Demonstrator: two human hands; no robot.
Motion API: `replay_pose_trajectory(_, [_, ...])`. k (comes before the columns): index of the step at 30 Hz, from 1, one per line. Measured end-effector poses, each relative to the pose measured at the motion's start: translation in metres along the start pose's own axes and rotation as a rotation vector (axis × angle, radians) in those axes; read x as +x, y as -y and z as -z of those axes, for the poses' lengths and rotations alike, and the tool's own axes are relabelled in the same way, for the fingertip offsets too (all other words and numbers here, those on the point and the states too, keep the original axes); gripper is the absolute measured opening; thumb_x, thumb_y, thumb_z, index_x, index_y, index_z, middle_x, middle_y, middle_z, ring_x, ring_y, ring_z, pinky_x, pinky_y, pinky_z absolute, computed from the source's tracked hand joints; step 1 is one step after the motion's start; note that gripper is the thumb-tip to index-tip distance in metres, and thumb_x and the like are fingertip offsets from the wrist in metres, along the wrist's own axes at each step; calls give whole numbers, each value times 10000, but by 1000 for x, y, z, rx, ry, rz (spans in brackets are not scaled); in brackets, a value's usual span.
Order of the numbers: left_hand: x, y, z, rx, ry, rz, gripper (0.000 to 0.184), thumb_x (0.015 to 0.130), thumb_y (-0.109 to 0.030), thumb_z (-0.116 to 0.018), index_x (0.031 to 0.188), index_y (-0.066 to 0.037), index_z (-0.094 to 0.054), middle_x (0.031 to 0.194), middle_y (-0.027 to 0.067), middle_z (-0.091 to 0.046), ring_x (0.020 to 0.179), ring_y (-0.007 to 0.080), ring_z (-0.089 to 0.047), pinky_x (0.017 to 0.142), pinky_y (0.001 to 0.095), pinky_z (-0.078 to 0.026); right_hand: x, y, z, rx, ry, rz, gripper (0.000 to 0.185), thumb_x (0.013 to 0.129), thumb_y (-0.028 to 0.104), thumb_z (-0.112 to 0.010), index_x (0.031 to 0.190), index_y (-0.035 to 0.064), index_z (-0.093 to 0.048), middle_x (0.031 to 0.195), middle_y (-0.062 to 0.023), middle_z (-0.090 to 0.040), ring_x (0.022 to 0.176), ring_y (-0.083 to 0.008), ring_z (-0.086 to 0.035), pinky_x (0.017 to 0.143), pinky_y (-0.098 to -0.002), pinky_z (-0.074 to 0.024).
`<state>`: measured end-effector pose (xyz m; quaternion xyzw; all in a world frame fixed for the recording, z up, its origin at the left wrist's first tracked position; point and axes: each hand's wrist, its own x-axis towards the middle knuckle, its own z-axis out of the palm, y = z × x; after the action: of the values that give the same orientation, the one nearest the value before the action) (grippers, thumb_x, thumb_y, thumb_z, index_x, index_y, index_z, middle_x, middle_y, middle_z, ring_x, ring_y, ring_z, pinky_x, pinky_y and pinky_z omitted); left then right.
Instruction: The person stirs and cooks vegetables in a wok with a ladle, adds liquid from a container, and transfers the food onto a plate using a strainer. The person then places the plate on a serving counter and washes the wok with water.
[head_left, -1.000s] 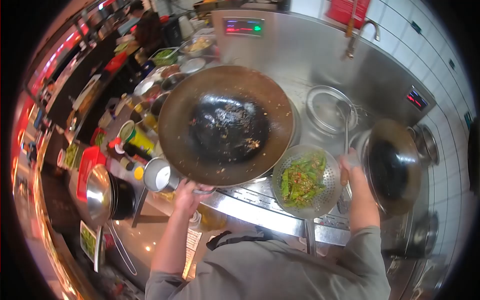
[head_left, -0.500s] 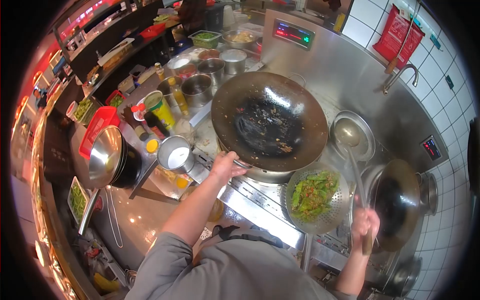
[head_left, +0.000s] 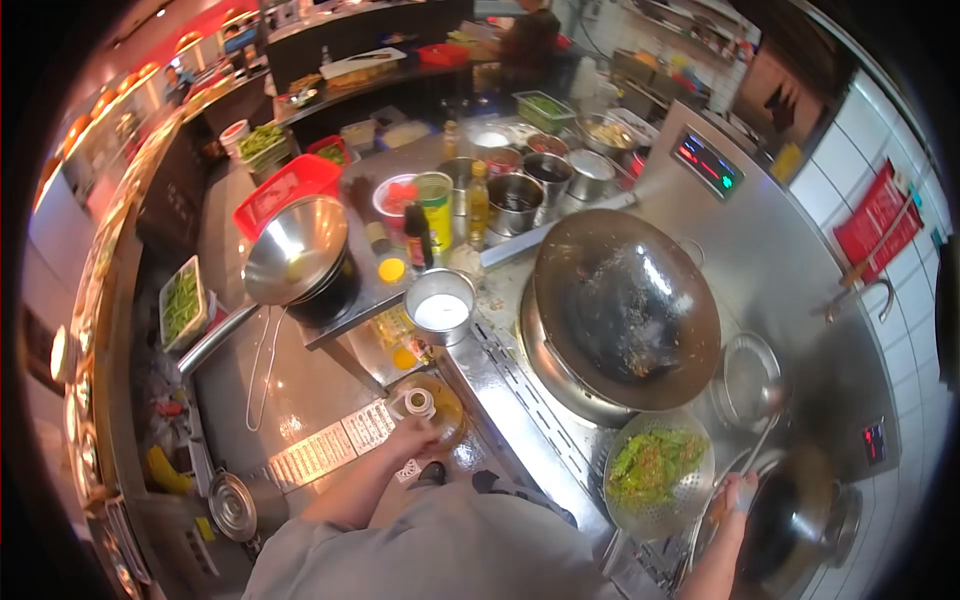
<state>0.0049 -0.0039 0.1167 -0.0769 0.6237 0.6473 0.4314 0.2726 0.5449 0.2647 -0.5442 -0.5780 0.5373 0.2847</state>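
Below the counter edge, my left hand (head_left: 414, 437) has its fingers curled at the neck of a jug (head_left: 450, 418) of amber liquid with a white mouth. My right hand (head_left: 738, 492) grips the handle of a ladle (head_left: 774, 397), whose bowl is lifted near a metal basin (head_left: 745, 365). A large wok (head_left: 625, 300) with food scraps inside sits tilted on the burner, with neither hand on it. In front of it, a perforated strainer (head_left: 690, 512) holds cooked green vegetables (head_left: 652, 466) with reddish bits.
A metal pot (head_left: 440, 312) with white contents stands at the counter corner. Behind it are bottles (head_left: 478, 205) and several metal pots (head_left: 515, 200). A pan (head_left: 297, 250) with a long handle sticks out at left. A second wok (head_left: 790, 515) lies at right. Another person (head_left: 530, 45) stands at the back.
My left hand has let go of the wok's edge and moved down to the jug. The ladle has come up out of the basin in my right hand. The view has turned left.
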Motion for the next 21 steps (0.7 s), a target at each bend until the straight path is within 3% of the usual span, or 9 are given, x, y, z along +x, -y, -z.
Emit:
replay_pose_trajectory(3, [-60, -17, -6, -35, -302, 38, 190, 830, -167, -658, 818, -53, -507, 701, 40, -581, 587, 127, -567, 504, 245, -468, 86, -17, 19, 182, 167, -259, 183, 778, 96, -530, 616, 109, -446, 495, -9, -398, 393, -122, -418, 347, -259, -364])
replay_pose_trajectory(7, [-49, -34, -24, 185, -180, -206, 173, 825, -160, -656, 866, -35, -543, 702, 23, -557, 636, 105, -558, 535, 239, -459, 57, 55, 9, 1175, 460, -695, 208, 876, 132, -460, 679, 90, -406, 527, 25, -405, 389, -62, -326, 368, -181, -295])
replay_pose_trajectory(8, [-39, -51, -36, 278, -82, -269, 172, 823, -152, -653, 886, -30, -551, 708, 19, -557, 660, 98, -560, 556, 240, -463, 94, 22, 25, 1089, 592, -354, 179, 881, 111, -457, 712, 79, -408, 546, 22, -416, 400, -60, -346, 392, -171, -326])
replay_pose_trajectory(9, [-25, -65, -55, 475, -58, -578, 139, 826, -128, -635, 877, -30, -552, 749, 12, -562, 686, 86, -561, 605, 243, -478, 109, 8, 28, 1088, 729, -271, 152, 881, 105, -468, 740, 70, -426, 550, 21, -415, 414, -66, -375, 439, -181, -368])
replay_pose_trajectory(12, [-5, -120, -132, 213, 233, -605, 156, 851, -129, -614, 975, -75, -534, 832, 20, -565, 709, 94, -566, 597, 257, -500, 123, 5, 71, 671, 938, -141, 63, 797, 55, -497, 737, 44, -512, 624, -30, -449, 521, -149, -414, 498, -301, -399])
replay_pose_trajectory(13, [4, -137, -161, 239, 274, -794, 170, 853, -136, -608, 982, -63, -524, 842, 32, -572, 705, 99, -574, 592, 269, -506, 121, 11, 89, 469, 984, -112, 52, 755, 34, -506, 722, 36, -546, 659, -54, -466, 568, -187, -419, 505, -356, -393])
replay_pose_trajectory(15, [10, -177, -215, 243, 377, -556, 199, 844, -114, -602, 1001, -35, -509, 880, 71, -588, 697, 129, -603, 620, 266, -538, -21, 60, 37, 949, 652, -82, 133, 717, -12, -491, 609, 48, -439, 630, -44, -438, 523, -181, -393, 458, -283, -350])
replay_pose_trajectory(17, [33, -194, -261, 80, 386, -433, 203, 831, -101, -592, 1005, -36, -510, 876, 79, -585, 719, 158, -626, 624, 302, -558, -73, 77, 31, 526, 497, 186, 123, 747, -4, -482, 647, 60, -448, 600, -34, -428, 466, -162, -342, 450, -245, -331])
replay_pose_trajectory(21, [92, -202, -318, -294, 238, -154, 232, 840, -63, -519, 1068, -17, -514, 929, 115, -577, 763, 223, -632, 660, 360, -563, -142, 120, 19, 973, 1071, -835, 96, 870, 48, -447, 776, 66, -439, 591, -23, -433, 447, -138, -374, 402, -257, -316])
